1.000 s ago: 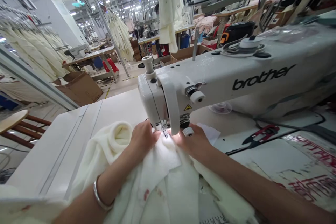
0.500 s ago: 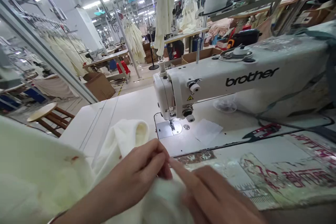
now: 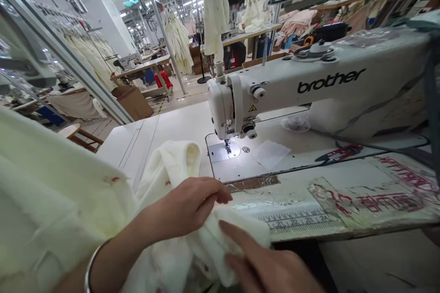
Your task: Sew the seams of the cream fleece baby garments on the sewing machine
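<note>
A cream garment (image 3: pixel 172 160) with small reddish-brown marks lies bunched over the table's front left and spreads down below its edge. My left hand (image 3: pixel 192 206) rests over the cloth, its fingers curled and closed on what looks like a fold; the fingertips are partly hidden. Lower down, my right hand (image 3: pixel 264 261) is slightly blurred, with cloth between its index finger and the fingers beneath. Both hands are in front of the white sewing machine (image 3: pixel 275 91), whose needle and presser foot (image 3: pixel 227 146) stand over a bare metal plate (image 3: pixel 220 152).
On the machine bed lie a scrap of white material (image 3: pixel 271 153), a clear round dish (image 3: pixel 295 123) and red-handled snips (image 3: pixel 340 153). A ruler strip (image 3: pixel 302 220) runs along the front edge. Behind are a wooden stool (image 3: pixel 80 135), a cardboard box (image 3: pixel 134 103) and hanging garments (image 3: pixel 177 41).
My hands were close together at the fingertips; now the right has moved down and away from the left. The view has shifted, with the machine higher in the picture.
</note>
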Available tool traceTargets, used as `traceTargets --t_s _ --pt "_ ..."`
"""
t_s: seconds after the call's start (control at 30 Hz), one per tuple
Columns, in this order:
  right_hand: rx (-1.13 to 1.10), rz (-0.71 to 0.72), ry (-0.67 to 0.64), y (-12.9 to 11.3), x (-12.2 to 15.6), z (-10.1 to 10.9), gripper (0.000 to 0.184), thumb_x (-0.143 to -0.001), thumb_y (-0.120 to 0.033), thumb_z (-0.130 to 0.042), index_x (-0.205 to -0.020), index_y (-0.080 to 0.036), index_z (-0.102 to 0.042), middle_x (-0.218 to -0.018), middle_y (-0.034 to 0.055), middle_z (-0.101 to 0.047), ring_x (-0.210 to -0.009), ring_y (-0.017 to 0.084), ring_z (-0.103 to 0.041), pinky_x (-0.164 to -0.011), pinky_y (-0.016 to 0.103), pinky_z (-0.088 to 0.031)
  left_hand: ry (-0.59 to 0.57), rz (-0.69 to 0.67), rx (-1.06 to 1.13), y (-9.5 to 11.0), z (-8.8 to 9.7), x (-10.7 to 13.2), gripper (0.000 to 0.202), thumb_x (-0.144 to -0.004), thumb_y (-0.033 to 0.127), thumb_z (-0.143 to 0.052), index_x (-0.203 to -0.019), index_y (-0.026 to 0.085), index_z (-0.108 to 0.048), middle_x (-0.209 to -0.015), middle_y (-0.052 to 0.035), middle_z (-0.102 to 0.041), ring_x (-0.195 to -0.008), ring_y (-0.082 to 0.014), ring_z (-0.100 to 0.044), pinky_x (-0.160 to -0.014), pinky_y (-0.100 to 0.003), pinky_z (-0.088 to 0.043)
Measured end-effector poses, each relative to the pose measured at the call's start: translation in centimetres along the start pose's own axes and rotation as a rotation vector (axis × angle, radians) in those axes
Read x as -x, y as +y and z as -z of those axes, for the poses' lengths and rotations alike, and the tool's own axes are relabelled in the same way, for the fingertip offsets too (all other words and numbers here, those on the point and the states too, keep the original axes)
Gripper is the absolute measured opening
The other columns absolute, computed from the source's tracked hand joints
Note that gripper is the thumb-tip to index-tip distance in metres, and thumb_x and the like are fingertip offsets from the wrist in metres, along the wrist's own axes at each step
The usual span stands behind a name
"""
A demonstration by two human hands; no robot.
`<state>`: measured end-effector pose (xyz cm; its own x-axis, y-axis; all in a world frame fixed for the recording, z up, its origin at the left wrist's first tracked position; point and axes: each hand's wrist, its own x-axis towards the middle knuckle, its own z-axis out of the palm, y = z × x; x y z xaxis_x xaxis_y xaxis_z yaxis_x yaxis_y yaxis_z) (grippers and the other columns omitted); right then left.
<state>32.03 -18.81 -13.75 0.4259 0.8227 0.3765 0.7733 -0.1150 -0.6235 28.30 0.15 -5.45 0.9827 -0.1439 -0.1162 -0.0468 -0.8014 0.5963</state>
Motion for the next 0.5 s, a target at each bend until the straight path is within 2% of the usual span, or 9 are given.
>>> traceTargets --t_s 0.07,0.1,0.17,0.23,0.3,0.37,0.43,0.5 --pt "-0.004 -0.004 -0.062 -0.5 -0.6 -1.1 0.030 -0.085 -0.010 -0.037 -0.110 -0.017 -0.053 -0.059 -0.0040 -0.062 -0.044 0.015 -0.059 -0.038 0.021 -0.040 -0.111 -0.012 -0.015 0.5 0.7 -0.4 0.023 -0.084 0.007 -0.040 -0.090 0.015 -0.061 -0.086 -0.0012 -0.066 -0.082 -0.0108 -0.059 -0.079 -0.023 -0.044" --pt "-0.005 0.012 -0.029 -0.6 -1.0 -1.3 0.029 -0.084 -0.009 -0.035 -0.106 -0.017 -0.053 -0.058 -0.0040 -0.060 -0.044 0.015 -0.059 -0.039 0.021 -0.040 -0.174 -0.011 -0.033 0.8 1.2 -0.6 0.021 -0.084 0.009 -0.042 -0.089 0.015 -0.061 -0.085 -0.0011 -0.066 -0.081 -0.0111 -0.058 -0.078 -0.023 -0.044" --pt "0.000 0.076 0.145 -0.7 -1.9 -0.6 0.027 -0.087 -0.008 -0.036 -0.106 -0.018 -0.053 -0.060 -0.0034 -0.061 -0.048 0.014 -0.060 -0.046 0.021 -0.042 -0.276 -0.017 -0.072 1.3 2.3 -0.6 0.018 -0.088 0.017 -0.043 -0.087 0.015 -0.061 -0.083 -0.0016 -0.064 -0.078 -0.0116 -0.056 -0.074 -0.023 -0.042" --pt "0.004 0.127 0.328 -0.9 -2.7 1.3 0.026 -0.090 -0.010 -0.041 -0.111 -0.020 -0.051 -0.065 -0.0032 -0.062 -0.053 0.013 -0.061 -0.052 0.021 -0.045 -0.305 -0.026 -0.042 1.8 3.5 -0.5 0.025 -0.092 0.029 -0.040 -0.086 0.015 -0.060 -0.076 -0.0012 -0.059 -0.070 -0.0105 -0.052 -0.066 -0.022 -0.040" --pt "-0.041 0.115 0.402 -1.3 -3.5 3.6 0.024 -0.091 -0.011 -0.043 -0.109 -0.025 -0.052 -0.071 -0.0039 -0.063 -0.057 0.012 -0.061 -0.057 0.019 -0.047 -0.226 -0.023 0.066 2.3 4.2 -0.4 0.029 -0.092 0.037 -0.041 -0.087 0.015 -0.059 -0.074 -0.0006 -0.056 -0.066 -0.0094 -0.047 -0.061 -0.021 -0.038" --pt "-0.157 0.073 0.412 -1.8 -4.2 5.3 0.021 -0.091 -0.014 -0.041 -0.099 -0.028 -0.054 -0.072 -0.0054 -0.062 -0.056 0.010 -0.059 -0.058 0.018 -0.048 -0.040 -0.002 0.136 2.9 4.1 -0.5 0.025 -0.089 0.038 -0.046 -0.088 0.016 -0.059 -0.077 -0.0002 -0.056 -0.067 -0.0091 -0.046 -0.061 -0.020 -0.038" --pt "-0.283 -0.025 0.417 -2.1 -4.9 6.2 0.014 -0.091 -0.021 -0.044 -0.083 -0.026 -0.054 -0.068 -0.0062 -0.058 -0.053 0.010 -0.055 -0.057 0.018 -0.047 0.154 0.013 0.115 3.3 3.5 -0.7 0.020 -0.087 0.035 -0.050 -0.087 0.017 -0.058 -0.074 0.0011 -0.054 -0.066 -0.0085 -0.045 -0.061 -0.020 -0.037" --pt "-0.427 -0.188 0.410 -1.9 -5.4 6.4 0.019 -0.088 -0.030 -0.053 -0.071 -0.023 -0.048 -0.061 -0.0060 -0.052 -0.053 0.011 -0.052 -0.055 0.019 -0.045 0.280 0.037 0.100 3.5 2.6 -0.8 0.020 -0.086 0.036 -0.051 -0.082 0.017 -0.055 -0.068 0.0026 -0.049 -0.062 -0.0077 -0.041 -0.057 -0.021 -0.034"
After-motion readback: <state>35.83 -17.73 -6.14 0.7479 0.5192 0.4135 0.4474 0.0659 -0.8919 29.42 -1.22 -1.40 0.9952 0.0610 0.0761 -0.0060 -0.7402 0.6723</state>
